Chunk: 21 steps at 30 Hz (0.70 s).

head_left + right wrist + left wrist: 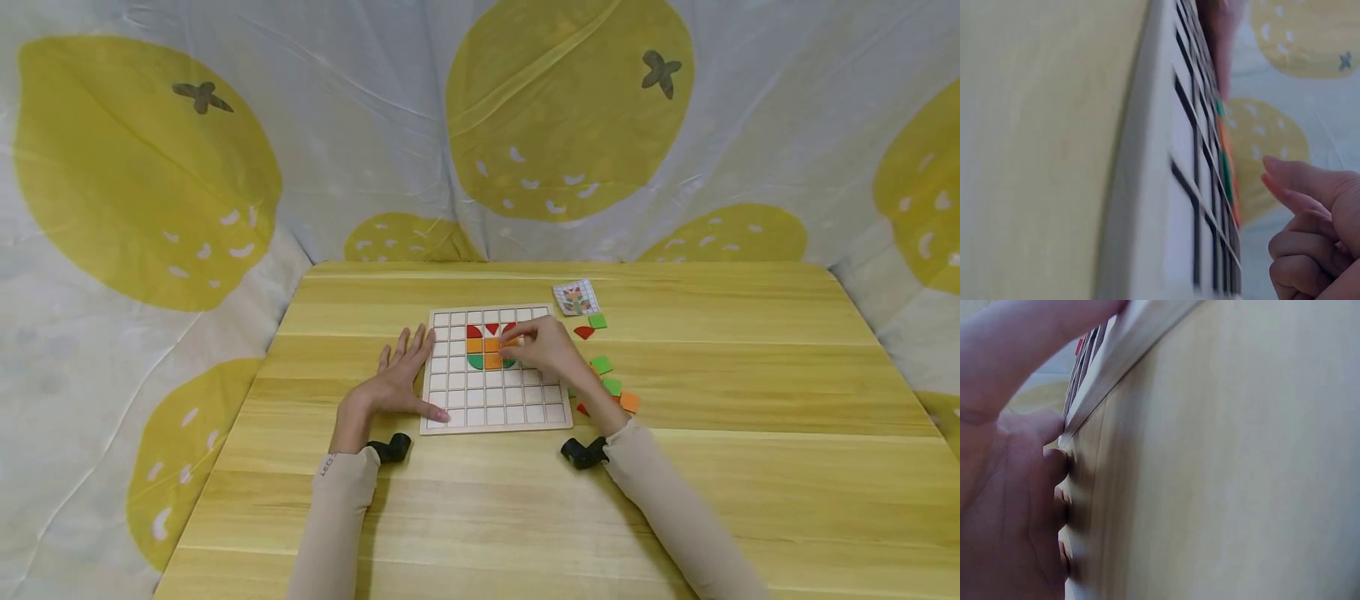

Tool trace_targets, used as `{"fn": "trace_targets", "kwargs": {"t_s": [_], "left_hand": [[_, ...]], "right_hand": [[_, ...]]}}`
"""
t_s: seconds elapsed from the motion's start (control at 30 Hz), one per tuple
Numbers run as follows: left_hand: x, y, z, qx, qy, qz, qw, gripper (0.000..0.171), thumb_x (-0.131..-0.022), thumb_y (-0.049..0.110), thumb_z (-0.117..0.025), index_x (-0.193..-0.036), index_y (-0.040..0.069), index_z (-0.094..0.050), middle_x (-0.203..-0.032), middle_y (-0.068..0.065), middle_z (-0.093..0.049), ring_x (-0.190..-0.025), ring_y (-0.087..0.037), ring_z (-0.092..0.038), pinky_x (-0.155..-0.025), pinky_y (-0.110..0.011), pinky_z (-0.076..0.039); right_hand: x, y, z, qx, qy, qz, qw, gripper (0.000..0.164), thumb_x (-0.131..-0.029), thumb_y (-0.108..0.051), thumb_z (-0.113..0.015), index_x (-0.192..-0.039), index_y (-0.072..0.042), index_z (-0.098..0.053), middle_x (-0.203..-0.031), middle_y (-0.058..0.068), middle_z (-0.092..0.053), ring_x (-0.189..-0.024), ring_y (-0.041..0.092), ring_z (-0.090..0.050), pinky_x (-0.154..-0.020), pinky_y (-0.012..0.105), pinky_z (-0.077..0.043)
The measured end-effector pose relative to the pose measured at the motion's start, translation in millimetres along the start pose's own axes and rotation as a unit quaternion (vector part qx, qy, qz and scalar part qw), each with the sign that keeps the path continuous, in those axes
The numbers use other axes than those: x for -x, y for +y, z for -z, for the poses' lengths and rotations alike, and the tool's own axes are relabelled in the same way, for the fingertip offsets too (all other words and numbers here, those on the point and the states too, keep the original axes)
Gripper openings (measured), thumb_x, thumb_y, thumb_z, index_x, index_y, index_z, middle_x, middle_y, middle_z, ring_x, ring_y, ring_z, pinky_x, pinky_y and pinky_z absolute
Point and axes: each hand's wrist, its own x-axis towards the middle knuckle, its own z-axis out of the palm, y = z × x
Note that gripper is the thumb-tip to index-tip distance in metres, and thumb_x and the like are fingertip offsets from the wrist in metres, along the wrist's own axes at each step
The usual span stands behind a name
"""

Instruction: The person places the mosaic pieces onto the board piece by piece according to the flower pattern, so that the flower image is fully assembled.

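A pale wooden grid board (pixel 467 398) lies on the table, with red pieces (pixel 491 328), orange squares (pixel 475 345) and green rounded pieces (pixel 476 362) set in its upper middle cells. My left hand (pixel 397 383) is spread at the board's left side, its thumb over the lower left corner and its fingers along the edge. Above the orange squares is my right hand (pixel 546 346). Its thumb and index fingertips (pixel 1275 164) come close together and the other fingers curl in; I cannot tell whether a small piece is between them.
Right of the board lie loose pieces, among them a green square (pixel 602 364), an orange square (pixel 630 402) and a red wedge (pixel 584 332). A small pattern card (pixel 577 297) lies behind them. A lemon-print cloth (pixel 375 150) hangs behind the wooden table (pixel 720 367).
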Motion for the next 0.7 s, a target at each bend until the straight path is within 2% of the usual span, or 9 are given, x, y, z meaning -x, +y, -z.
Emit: {"fn": "trace_targets", "kwargs": {"t_s": [0.23,0.33,0.5,0.7], "left_hand": [[0.9,-0.9,-1.3,0.001,-0.001,-0.001,1.0,0.144,-0.071,0.05,-0.093,-0.166,0.007,0.005,-0.173,-0.016,0.017,-0.159,-0.041,0.023,-0.125,-0.066,0.016],[1.1,-1.6,-1.4,0.004,0.0,0.0,1.0,0.143,-0.071,0.051,-0.093,-0.166,0.007,0.005,-0.174,-0.016,0.017,-0.159,-0.041,0.023,-0.125,-0.066,0.016],[1.6,-2.2,-1.5,0.003,0.001,0.002,1.0,0.143,-0.071,0.051,-0.093,-0.167,0.008,0.005,-0.174,-0.016,0.017,-0.159,-0.04,0.023,-0.125,-0.066,0.016],[1.4,-1.0,-1.8,0.005,-0.002,0.0,1.0,0.143,-0.071,0.051,-0.093,-0.167,0.008,0.005,-0.174,-0.016,0.018,-0.159,-0.04,0.023,-0.125,-0.067,0.016]], "right_hand": [[19,22,57,-0.011,0.029,-0.029,0.999,0.024,-0.093,-0.019,-0.079,-0.112,-0.005,-0.08,-0.057,-0.004,-0.032,-0.051,0.014,-0.028,-0.048,0.024,-0.024],[25,35,76,-0.007,0.041,-0.049,0.998,0.026,-0.093,-0.019,-0.079,-0.115,-0.005,-0.079,-0.057,-0.005,-0.031,-0.051,0.012,-0.027,-0.049,0.024,-0.024],[30,52,95,0.008,0.055,-0.064,0.996,0.028,-0.092,-0.02,-0.08,-0.117,-0.008,-0.079,-0.057,-0.006,-0.03,-0.051,0.011,-0.027,-0.05,0.025,-0.024],[31,65,108,0.014,0.057,-0.072,0.996,0.03,-0.092,-0.02,-0.079,-0.12,-0.007,-0.077,-0.056,-0.008,-0.027,-0.051,0.01,-0.024,-0.052,0.026,-0.024]]}}
